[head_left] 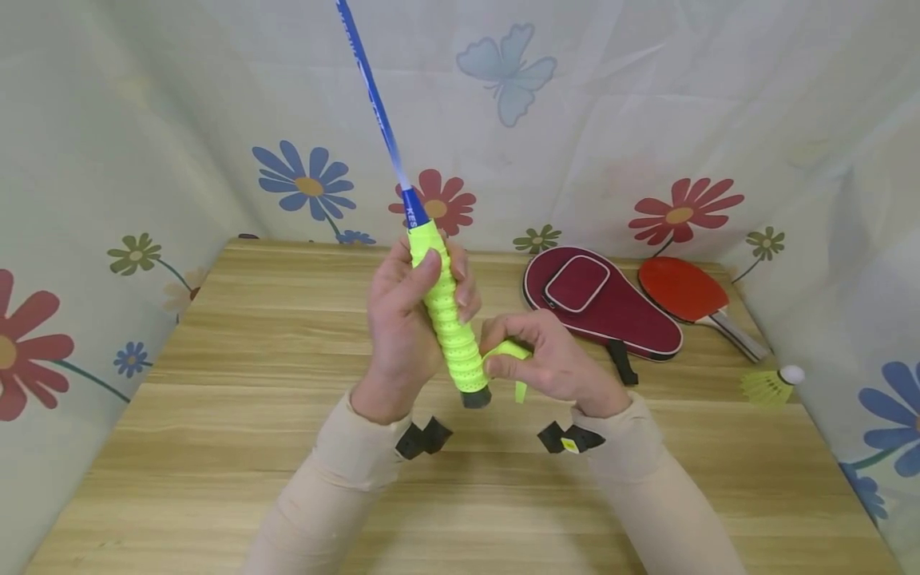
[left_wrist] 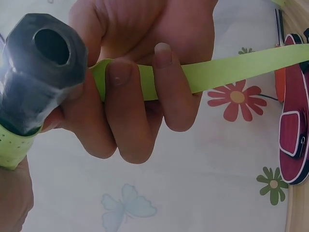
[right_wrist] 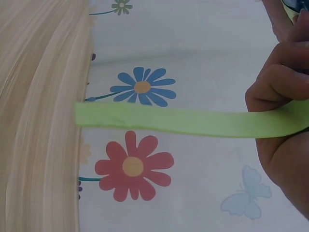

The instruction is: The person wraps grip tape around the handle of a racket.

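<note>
A racket with a thin blue shaft [head_left: 370, 96] slants up and out of the head view. Its handle [head_left: 454, 339] is wound in perforated, ridged neon-yellow grip tape, and the dark butt end [head_left: 476, 398] shows bare. My left hand [head_left: 398, 319] grips the handle, thumb lying along the upper wrap. Beside the lower handle, my right hand [head_left: 549, 359] pinches a loose strip of the yellow tape [head_left: 521, 391]. In the right wrist view the tape's free end [right_wrist: 159, 120] trails out of my curled fingers. The left wrist view shows the octagonal butt [left_wrist: 46, 67] up close.
On the wooden table [head_left: 237, 359], at the back right, lie a maroon zip case [head_left: 618, 311] with a dark strap [head_left: 622, 363], a red table tennis bat [head_left: 679, 289] and a yellow shuttlecock [head_left: 771, 385]. A flower-printed curtain [head_left: 611, 96] surrounds the table.
</note>
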Tool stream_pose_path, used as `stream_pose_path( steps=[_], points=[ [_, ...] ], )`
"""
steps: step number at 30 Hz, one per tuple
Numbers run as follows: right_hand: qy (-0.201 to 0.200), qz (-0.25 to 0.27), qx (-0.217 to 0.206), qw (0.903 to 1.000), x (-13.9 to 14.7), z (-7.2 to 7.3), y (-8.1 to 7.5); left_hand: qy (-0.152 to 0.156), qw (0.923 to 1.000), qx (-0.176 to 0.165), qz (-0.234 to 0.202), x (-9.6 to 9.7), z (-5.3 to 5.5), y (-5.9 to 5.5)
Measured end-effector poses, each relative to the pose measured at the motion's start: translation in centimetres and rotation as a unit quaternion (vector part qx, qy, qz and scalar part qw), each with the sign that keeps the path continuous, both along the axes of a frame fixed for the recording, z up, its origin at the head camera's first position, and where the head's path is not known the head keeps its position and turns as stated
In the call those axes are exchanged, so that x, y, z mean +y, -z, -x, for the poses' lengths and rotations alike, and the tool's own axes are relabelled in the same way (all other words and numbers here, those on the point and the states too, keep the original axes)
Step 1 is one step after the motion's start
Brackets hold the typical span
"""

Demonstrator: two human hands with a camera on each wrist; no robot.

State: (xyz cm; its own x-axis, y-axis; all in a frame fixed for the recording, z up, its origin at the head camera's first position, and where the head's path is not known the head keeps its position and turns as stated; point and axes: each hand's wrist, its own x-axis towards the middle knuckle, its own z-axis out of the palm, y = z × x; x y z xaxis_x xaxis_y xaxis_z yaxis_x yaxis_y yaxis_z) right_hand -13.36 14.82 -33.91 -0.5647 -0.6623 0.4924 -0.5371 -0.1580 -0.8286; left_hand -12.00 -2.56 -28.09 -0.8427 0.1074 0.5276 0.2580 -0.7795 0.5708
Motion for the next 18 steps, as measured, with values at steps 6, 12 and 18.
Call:
stream_pose_path(
  steps=[6, 12, 18],
  points=[
    [-0.009, -0.002, -0.004, 1.0, 0.17, -0.03, -0.06, 0.024, 0.9994, 0.02, -0.014, 0.21, 0.12, 0.08],
    [-0.028, -0.007, -0.024, 0.9993, 0.36, -0.02, -0.03, 0.054, 0.9979, 0.03, -0.018, 0.27, -0.08, -0.01],
    [-0.05, -0.026, -0.057, 0.9968, 0.62, -0.19, -0.23, 0.073, 0.9966, 0.035, -0.016, 0.5, -0.45, -0.17]
  ],
)
